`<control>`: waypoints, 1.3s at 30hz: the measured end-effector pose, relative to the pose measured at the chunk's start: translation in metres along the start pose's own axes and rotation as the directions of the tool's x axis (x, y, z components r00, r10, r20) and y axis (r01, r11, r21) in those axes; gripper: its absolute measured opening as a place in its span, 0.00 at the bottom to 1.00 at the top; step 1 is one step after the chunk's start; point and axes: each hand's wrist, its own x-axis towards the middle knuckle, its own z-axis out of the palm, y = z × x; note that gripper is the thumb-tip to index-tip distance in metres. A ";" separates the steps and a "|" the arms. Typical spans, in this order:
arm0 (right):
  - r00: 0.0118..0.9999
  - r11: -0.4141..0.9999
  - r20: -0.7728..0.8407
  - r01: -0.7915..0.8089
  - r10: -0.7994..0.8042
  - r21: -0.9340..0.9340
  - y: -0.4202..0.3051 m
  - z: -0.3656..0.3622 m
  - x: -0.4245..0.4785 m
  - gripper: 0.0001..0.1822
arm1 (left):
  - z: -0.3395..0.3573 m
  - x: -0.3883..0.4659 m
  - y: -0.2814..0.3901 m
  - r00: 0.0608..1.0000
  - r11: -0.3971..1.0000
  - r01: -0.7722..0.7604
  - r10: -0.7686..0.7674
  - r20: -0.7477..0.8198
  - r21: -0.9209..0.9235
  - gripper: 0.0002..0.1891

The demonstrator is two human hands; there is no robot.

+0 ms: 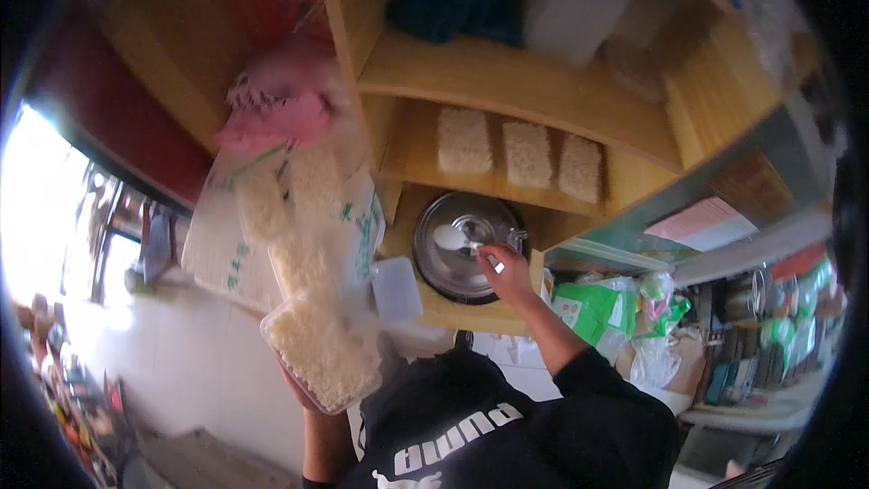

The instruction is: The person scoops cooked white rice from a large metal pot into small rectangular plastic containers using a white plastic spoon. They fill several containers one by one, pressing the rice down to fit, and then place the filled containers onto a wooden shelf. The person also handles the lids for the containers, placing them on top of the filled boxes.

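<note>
My left hand point(293, 384) holds a clear plastic container of white cooked rice point(324, 353) from below, near my body at the lower left. My right hand point(506, 272) grips the handle of a white rice paddle point(451, 238), whose blade is over a round metal pot with a glass lid point(434, 278). A translucent empty-looking plastic box point(396, 288) lies left of the pot. More blocks of rice point(261, 207) stand on a printed sack point(210, 244) at the left; blur hides whether they are in containers.
Three rice-coloured blocks point(528, 153) sit on the wooden shelf point(414, 163) above the pot. A pink cloth point(278, 125) lies at the sack's back end. Green bags point(589, 309) are right of the cabinet. A pink and white paper point(703, 223) is farther right.
</note>
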 end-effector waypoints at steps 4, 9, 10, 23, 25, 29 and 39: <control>0.772 0.903 -0.496 0.427 -0.396 -0.056 -0.131 -0.135 0.073 0.07 | -0.003 0.038 0.036 0.987 0.987 0.153 -0.154 0.035 0.045 0.40; 0.864 0.826 -0.429 -0.026 -0.265 -0.563 -0.177 -0.289 0.194 0.08 | 0.012 0.064 0.050 0.967 0.971 0.237 -0.240 0.084 0.044 0.39; 0.935 0.780 -0.326 -0.098 -0.140 -0.618 -0.160 -0.309 0.204 0.08 | 0.013 0.065 0.050 0.966 0.970 0.242 -0.244 0.079 0.036 0.38; 0.998 0.743 0.055 0.004 0.044 -0.669 -0.022 -0.358 0.260 0.04 | 0.051 0.063 -0.011 0.914 0.942 0.336 -0.320 0.251 -0.023 0.37; 0.992 0.748 0.067 -0.034 0.105 -0.663 -0.059 -0.346 0.253 0.07 | 0.052 0.067 -0.022 0.932 0.958 0.283 -0.287 0.220 0.050 0.37; 0.995 0.703 -0.047 0.024 -0.082 -0.711 -0.091 -0.344 0.236 0.10 | 0.076 0.078 -0.054 0.937 0.955 0.228 -0.268 0.222 0.190 0.38; 0.927 0.856 -0.336 0.306 -0.168 0.417 -0.174 -0.135 0.076 0.11 | 0.066 0.082 -0.082 0.874 0.891 0.413 -0.446 0.192 0.190 0.43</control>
